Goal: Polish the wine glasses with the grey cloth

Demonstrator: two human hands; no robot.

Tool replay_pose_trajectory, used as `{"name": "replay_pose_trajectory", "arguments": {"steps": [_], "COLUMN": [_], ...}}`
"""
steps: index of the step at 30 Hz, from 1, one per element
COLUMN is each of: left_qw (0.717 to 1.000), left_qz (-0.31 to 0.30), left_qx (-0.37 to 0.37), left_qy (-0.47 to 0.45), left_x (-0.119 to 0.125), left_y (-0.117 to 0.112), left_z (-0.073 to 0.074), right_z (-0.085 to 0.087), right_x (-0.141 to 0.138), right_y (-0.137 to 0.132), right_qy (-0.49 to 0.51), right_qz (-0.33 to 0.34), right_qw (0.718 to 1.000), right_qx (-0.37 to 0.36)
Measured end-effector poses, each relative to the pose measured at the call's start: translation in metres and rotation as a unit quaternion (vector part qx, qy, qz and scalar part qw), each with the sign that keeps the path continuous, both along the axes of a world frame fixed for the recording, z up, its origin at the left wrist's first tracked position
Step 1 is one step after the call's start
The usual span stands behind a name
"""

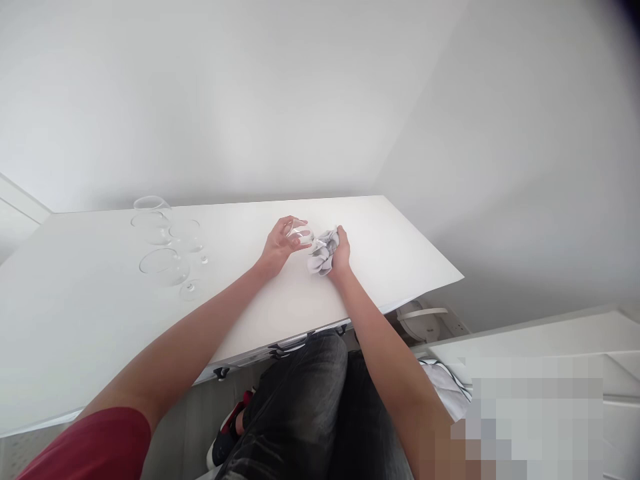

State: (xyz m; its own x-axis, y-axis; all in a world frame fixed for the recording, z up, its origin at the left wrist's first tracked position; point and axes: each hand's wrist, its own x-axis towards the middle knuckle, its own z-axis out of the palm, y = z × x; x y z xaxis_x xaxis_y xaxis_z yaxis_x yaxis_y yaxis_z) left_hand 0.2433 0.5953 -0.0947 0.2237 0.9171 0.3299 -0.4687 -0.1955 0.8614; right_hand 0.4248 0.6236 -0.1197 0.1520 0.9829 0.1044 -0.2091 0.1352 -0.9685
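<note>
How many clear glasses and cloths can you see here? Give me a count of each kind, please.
Standing glasses: 4, as far as their overlapping rims show
Held glass, in the left hand: 1
Cloth, in the right hand: 1
Total: 6

The foot of the wine glass (299, 231) is hidden by the grey cloth (320, 259), behind which most fingers of the right hand (343, 253) are also concealed. The red sleeve (95, 443) is cut off by the bottom edge, and the right arm (383, 347) is partly obscured by a pixelated patch (540, 420).
</note>
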Motion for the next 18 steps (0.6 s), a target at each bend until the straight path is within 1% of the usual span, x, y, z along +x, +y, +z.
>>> {"name": "replay_pose_trajectory", "arguments": {"steps": [1, 2, 3, 4, 5, 7, 9, 10, 11, 13, 15, 16, 18], "left_qw": [1.0, 1.0, 1.0, 1.0, 0.999, 0.998, 0.996, 0.996, 0.995, 0.996, 0.997, 0.998, 0.999], "left_qz": [0.002, 0.007, 0.015, 0.025, 0.038, 0.065, 0.087, 0.094, 0.095, 0.09, 0.077, 0.069, 0.051], "left_qx": [0.004, 0.008, 0.01, 0.01, 0.008, 0.002, -0.002, -0.003, -0.003, -0.003, -0.007, -0.009, -0.013], "left_qy": [0.002, 0.006, 0.011, 0.016, 0.02, 0.021, 0.014, 0.009, 0.005, 0.003, 0.005, 0.004, -0.001], "left_x": [0.001, 0.002, 0.004, 0.006, 0.008, 0.01, 0.01, 0.009, 0.007, 0.004, 0.002, 0.001, 0.001], "left_y": [0.0, 0.0, 0.0, 0.0, -0.001, -0.001, -0.002, -0.002, -0.001, -0.001, 0.0, 0.001, 0.001], "left_z": [0.0, -0.001, -0.001, -0.002, -0.003, -0.004, -0.004, -0.004, -0.005, -0.005, -0.006, -0.006, -0.005], "right_z": [0.001, 0.002, 0.004, 0.006, 0.008, 0.012, 0.013, 0.013, 0.013, 0.01, 0.008, 0.007, 0.008], "right_x": [0.0, -0.001, -0.001, -0.001, -0.001, -0.001, -0.002, -0.003, -0.004, -0.005, -0.005, -0.005, -0.004], "right_y": [0.001, -0.001, -0.004, -0.008, -0.014, -0.024, -0.03, -0.031, -0.031, -0.027, -0.022, -0.02, -0.016], "right_qy": [0.033, 0.055, 0.058, 0.036, 0.001, -0.094, -0.185, -0.22, -0.247, -0.274, -0.253, -0.22, -0.118], "right_qz": [-0.019, -0.056, -0.097, -0.122, -0.134, -0.121, -0.097, -0.089, -0.077, -0.046, -0.017, -0.006, 0.011], "right_qw": [0.999, 0.995, 0.991, 0.99, 0.991, 0.984, 0.958, 0.945, 0.939, 0.943, 0.962, 0.974, 0.993], "right_qx": [-0.028, -0.056, -0.07, -0.057, -0.02, 0.097, 0.199, 0.224, 0.228, 0.184, 0.105, 0.062, -0.008]}}
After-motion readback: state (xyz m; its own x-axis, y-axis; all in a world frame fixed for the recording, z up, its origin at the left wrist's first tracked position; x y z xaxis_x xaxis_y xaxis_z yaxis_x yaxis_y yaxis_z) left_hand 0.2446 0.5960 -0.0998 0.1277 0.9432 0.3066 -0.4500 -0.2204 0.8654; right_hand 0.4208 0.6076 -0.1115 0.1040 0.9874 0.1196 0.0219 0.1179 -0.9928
